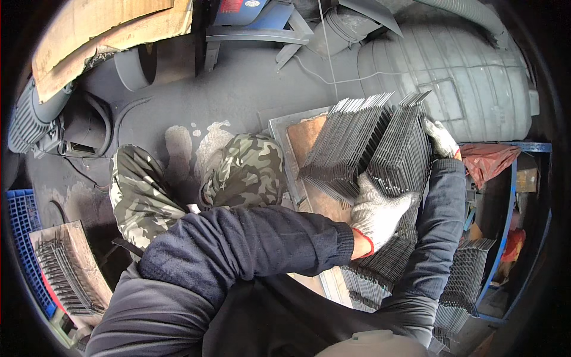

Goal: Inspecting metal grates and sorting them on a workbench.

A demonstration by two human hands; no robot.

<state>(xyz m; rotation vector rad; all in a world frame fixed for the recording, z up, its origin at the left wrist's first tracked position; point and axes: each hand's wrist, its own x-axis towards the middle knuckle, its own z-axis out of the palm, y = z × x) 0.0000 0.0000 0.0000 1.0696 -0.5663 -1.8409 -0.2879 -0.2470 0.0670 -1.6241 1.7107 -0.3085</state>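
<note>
Far L of metal-edged tray (282,140): note board (87,250) w/ dark wire pieces (65,276), well apart, prob. harmless. Over tray's R part: see L bundle (351,140) of bent wire panels, tilted, w/o visible grip; might slump or fan out if knocked by L hand (380,217). With that gloved hand, gripping near end of R bundle (401,146), thumb up betw. bundles, fingers curled under; might snag glove on wire ends or pinch thumb. At tray's R side, find R bundle itself; can't tell if touching tray. Pressing its R face w/ R hand (441,138); can't tell how far fingers close, mostly hidden. If pressing unevenly, could shear panels out of line, or spill some onto spare stacks (467,276), R of tray & nearer body, or toward red bag (488,163), farther R.
</note>
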